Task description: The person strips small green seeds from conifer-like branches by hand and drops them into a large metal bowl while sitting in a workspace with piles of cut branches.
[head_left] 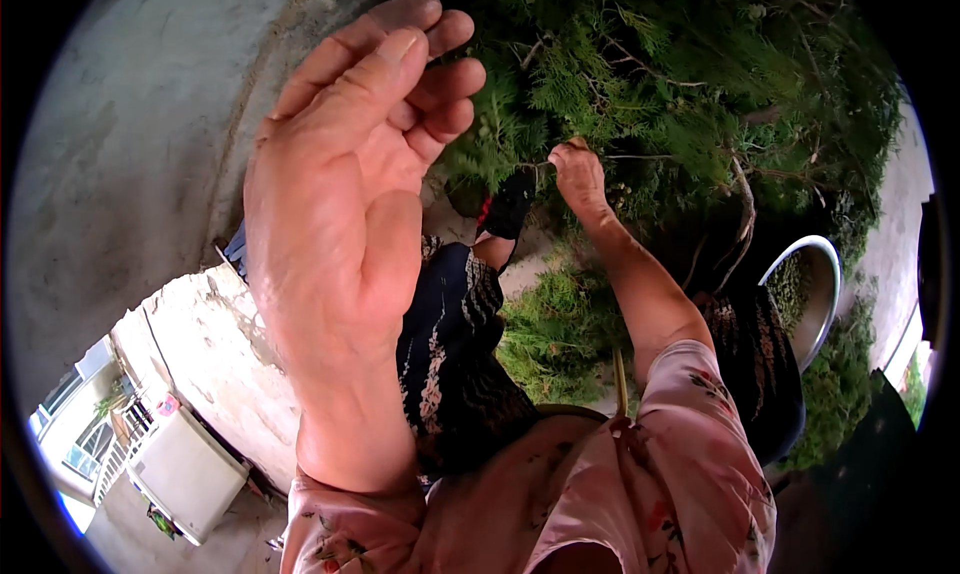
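My left hand [335,174] is raised close to the camera on the left of centre, its fingers loosely curved and apart, with nothing visible in it. Past it, my right hand [578,179] is pinched on a thin twig at the lower edge of a mass of evergreen branches [660,69], whose leafy sprays and bare stems fill the upper right. Below that hand, between my legs, lies more cut greenery [550,344]. At my right, a metal basin [829,284] holds small green bits; my dark patterned trouser leg partly hides it.
My dark shoe [508,216] stands just beyond my left knee. Grey concrete [130,134] spreads across the upper left, beside a pale, flaking surface [195,329]. At lower left are a white boxy object [185,469] and railings. Further greenery [830,414] lies beside the basin.
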`<state>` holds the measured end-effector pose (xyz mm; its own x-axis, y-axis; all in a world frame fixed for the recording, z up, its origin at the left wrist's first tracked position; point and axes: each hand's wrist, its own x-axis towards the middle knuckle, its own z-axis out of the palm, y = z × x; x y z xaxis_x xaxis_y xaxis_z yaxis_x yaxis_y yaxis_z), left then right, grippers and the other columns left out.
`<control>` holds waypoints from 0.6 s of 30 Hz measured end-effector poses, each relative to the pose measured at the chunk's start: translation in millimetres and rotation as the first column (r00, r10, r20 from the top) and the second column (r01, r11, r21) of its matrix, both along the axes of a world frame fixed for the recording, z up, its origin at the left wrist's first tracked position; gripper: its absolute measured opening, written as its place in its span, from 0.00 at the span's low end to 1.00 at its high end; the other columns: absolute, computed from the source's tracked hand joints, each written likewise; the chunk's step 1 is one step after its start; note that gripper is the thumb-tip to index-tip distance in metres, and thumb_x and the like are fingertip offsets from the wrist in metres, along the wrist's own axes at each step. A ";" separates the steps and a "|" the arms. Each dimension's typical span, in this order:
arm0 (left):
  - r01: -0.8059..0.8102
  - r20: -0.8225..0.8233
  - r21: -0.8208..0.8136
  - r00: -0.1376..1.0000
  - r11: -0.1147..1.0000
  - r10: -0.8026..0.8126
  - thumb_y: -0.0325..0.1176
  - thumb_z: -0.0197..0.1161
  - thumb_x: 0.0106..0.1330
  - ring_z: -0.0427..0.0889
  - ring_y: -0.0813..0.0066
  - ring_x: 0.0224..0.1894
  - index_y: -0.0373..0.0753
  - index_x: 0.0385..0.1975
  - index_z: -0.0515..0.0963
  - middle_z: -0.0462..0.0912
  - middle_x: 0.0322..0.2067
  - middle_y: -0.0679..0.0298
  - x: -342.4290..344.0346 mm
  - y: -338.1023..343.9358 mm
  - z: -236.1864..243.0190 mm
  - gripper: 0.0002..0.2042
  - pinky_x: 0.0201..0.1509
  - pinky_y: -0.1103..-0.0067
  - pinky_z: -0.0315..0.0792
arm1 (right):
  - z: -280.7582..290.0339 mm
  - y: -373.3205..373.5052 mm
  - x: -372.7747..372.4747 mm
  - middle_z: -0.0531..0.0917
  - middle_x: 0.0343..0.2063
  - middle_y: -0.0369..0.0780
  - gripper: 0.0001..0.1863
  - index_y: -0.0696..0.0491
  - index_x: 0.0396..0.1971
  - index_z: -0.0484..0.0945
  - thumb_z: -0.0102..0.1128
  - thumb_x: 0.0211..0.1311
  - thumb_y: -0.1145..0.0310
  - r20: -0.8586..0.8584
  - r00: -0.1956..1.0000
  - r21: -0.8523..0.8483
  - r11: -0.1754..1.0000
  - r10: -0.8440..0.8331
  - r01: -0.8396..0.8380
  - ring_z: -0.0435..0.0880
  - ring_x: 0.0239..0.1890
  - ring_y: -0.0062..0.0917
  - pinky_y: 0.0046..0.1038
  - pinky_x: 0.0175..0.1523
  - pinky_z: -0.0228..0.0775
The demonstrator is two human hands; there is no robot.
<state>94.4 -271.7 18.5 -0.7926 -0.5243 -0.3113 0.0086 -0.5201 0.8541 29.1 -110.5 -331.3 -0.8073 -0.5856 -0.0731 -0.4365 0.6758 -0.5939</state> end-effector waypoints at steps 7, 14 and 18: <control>0.061 -0.203 0.032 0.978 0.998 -0.053 0.27 0.52 0.60 0.73 0.75 0.38 0.30 0.41 0.70 0.74 0.39 0.57 3.7 4.3 -2.3 0.10 0.42 0.82 0.67 | 23.8 18.5 13.6 0.70 0.29 0.45 0.06 0.53 0.26 0.73 0.56 0.47 0.78 0.278 0.955 -0.236 0.956 -0.103 0.172 0.72 0.29 0.44 0.38 0.34 0.65; -0.038 -0.044 0.069 0.998 0.997 0.041 0.26 0.53 0.60 0.73 0.74 0.37 0.29 0.40 0.70 0.75 0.39 0.57 7.7 -4.3 -5.5 0.10 0.41 0.82 0.67 | 98.0 -10.0 -39.9 0.76 0.31 0.39 0.07 0.55 0.29 0.78 0.59 0.47 0.75 0.046 0.925 -0.424 0.831 -0.378 0.361 0.77 0.28 0.26 0.25 0.32 0.69; -0.070 -0.128 0.026 0.989 0.997 0.073 0.26 0.53 0.60 0.72 0.74 0.37 0.29 0.41 0.70 0.74 0.39 0.56 14.9 4.9 -5.6 0.11 0.42 0.82 0.67 | 99.1 -22.9 -98.6 0.78 0.26 0.37 0.11 0.60 0.37 0.76 0.57 0.51 0.75 0.259 0.860 -0.655 0.575 -0.439 0.490 0.78 0.27 0.21 0.22 0.33 0.70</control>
